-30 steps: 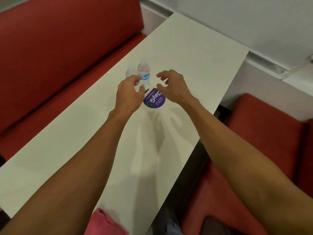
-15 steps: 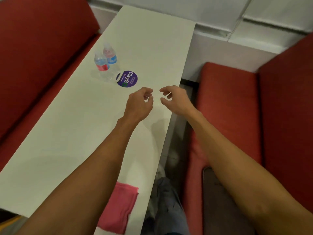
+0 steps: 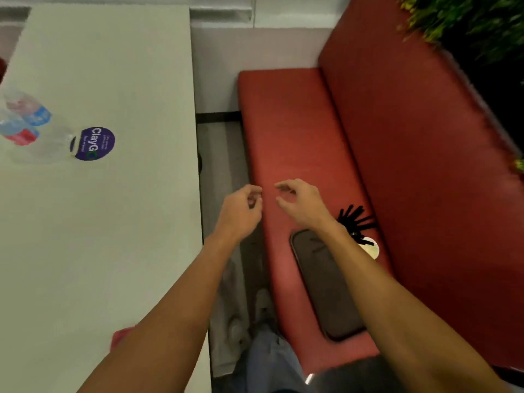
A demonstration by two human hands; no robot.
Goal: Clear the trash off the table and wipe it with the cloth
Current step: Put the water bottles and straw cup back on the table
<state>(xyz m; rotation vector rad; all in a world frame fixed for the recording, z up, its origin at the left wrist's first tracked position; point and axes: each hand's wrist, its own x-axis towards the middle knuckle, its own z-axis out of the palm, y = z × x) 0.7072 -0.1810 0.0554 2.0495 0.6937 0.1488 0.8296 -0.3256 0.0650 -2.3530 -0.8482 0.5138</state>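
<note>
Two clear plastic bottles stand at the left edge of the white table (image 3: 113,222): one with a blue label (image 3: 34,112) and one with a red label (image 3: 18,133). Beside them a round purple sticker (image 3: 93,143) lies on the tabletop. A corner of the pink cloth (image 3: 120,337) shows at the table's near edge, mostly hidden by my left forearm. My left hand (image 3: 239,211) and my right hand (image 3: 302,202) hover off the table, over the red bench seat (image 3: 283,123). Both hold nothing, with fingers loosely curled and apart.
On the bench seat lie a dark flat tray (image 3: 323,282) and a white cup with several black sticks (image 3: 358,225). The red backrest (image 3: 411,137) rises on the right with green plants (image 3: 459,21) above. A narrow floor gap separates table and bench.
The view has swung right, off the table toward the bench. Both hands moved away from the bottles and past the table's right edge, still holding nothing.
</note>
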